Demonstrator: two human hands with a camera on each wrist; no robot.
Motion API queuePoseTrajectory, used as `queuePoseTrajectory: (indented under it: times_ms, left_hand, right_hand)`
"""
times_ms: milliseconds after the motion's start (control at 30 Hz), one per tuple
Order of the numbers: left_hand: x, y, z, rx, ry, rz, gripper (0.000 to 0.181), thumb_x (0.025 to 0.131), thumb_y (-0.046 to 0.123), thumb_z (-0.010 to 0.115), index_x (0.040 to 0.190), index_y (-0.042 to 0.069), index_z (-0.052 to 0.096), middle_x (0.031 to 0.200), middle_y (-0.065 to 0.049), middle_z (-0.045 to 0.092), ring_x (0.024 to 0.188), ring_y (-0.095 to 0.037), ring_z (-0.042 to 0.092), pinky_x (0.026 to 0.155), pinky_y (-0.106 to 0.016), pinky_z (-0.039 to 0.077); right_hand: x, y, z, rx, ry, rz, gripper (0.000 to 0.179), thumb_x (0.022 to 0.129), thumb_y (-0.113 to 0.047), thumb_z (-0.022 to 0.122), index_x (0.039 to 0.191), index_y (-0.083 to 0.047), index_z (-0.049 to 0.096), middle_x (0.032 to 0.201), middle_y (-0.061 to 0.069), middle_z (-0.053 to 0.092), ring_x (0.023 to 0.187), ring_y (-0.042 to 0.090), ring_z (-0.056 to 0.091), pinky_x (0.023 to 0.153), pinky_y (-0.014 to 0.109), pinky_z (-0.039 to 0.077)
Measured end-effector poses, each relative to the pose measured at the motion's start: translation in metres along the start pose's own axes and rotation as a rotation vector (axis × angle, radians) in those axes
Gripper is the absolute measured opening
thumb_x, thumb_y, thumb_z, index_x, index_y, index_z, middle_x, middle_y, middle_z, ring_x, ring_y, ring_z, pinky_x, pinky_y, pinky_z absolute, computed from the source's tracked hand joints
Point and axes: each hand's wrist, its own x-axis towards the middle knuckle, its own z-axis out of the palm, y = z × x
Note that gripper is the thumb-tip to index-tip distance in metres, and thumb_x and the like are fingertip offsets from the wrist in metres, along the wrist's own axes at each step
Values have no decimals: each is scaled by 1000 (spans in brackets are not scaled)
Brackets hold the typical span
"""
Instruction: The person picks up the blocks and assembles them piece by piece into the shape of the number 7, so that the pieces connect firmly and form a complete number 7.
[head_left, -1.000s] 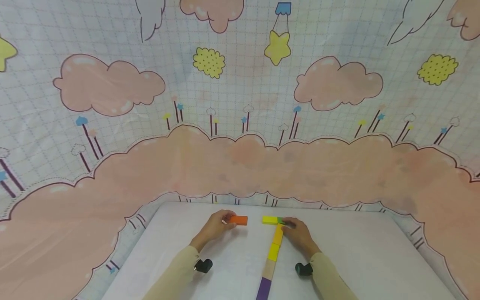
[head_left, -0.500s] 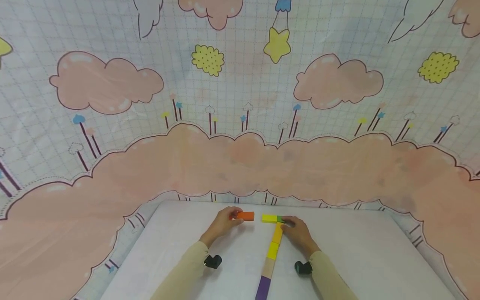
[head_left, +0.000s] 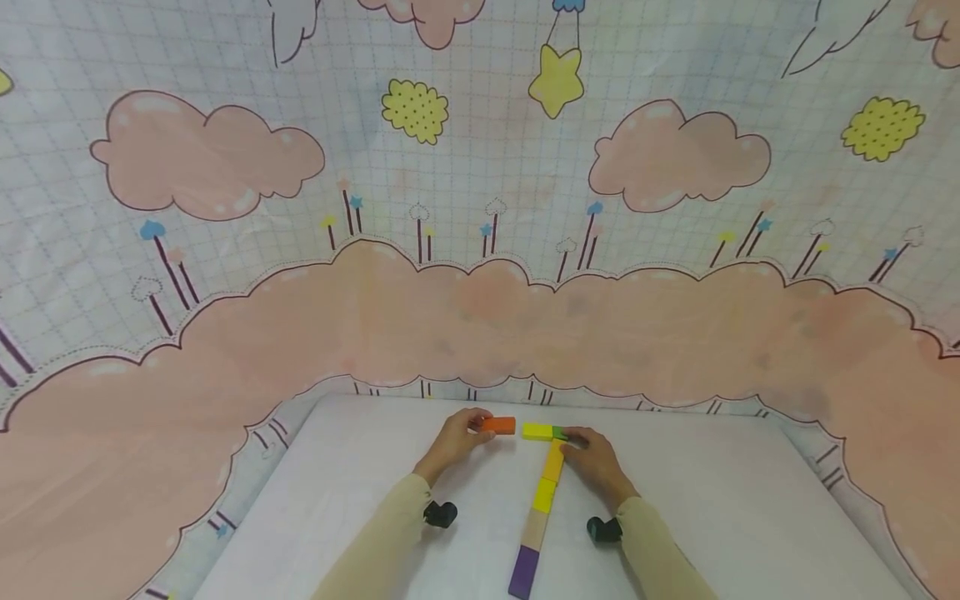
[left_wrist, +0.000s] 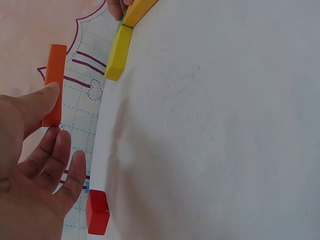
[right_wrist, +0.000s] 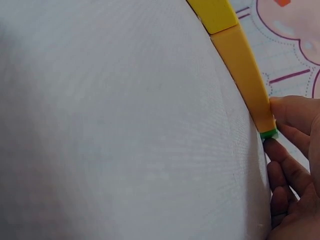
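Observation:
My left hand pinches an orange block by its left end. In the left wrist view the thumb lies on that orange block, held near the table's far edge. A small gap separates it from a yellow block, which lies crosswise and meets a green block. My right hand has its fingertips at the green block and its thumb against an amber block. The green block is mostly hidden in the right wrist view, with only its green end showing.
From the amber block a line runs towards me: a yellow block, a beige block and a purple block. A red block sits near the far edge of the white table. Behind hangs a printed cloth.
My left hand has carried the orange block to the right, narrowing the gap to the yellow block. The right hand stays at the green block. The view has tilted slightly.

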Motion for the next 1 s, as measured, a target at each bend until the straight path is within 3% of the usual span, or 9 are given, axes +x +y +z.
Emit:
queuePoseTrajectory:
  times_ms: [300, 733, 1000]
  left_hand:
    - [0, 4, 9, -24, 34, -44, 33, 88, 20, 74, 119, 12, 67, 113, -11, 63, 102, -24, 59, 94, -43, 53]
    - [1, -5, 19, -43, 52, -100, 33, 90, 16, 72, 122, 11, 65, 116, -11, 62, 104, -23, 56, 99, -43, 50]
    - [5, -11, 25, -15, 69, -63, 33, 90, 14, 71, 122, 9, 65, 114, -12, 62, 102, -24, 56, 100, -45, 49]
  right_hand:
    - [1, 1, 0, 5, -5, 7, 34, 91, -31, 68, 125, -27, 65, 145, 6, 52, 140, 34, 38, 115, 63, 24]
    - [-1, 1, 2, 12, 1, 4, 32, 91, -30, 69, 123, -26, 66, 144, 7, 53, 139, 34, 39, 115, 63, 26]
    - [1, 1, 1, 4, 13, -1, 32, 91, -30, 69, 123, -27, 66, 143, 6, 54, 138, 33, 40, 114, 63, 26]
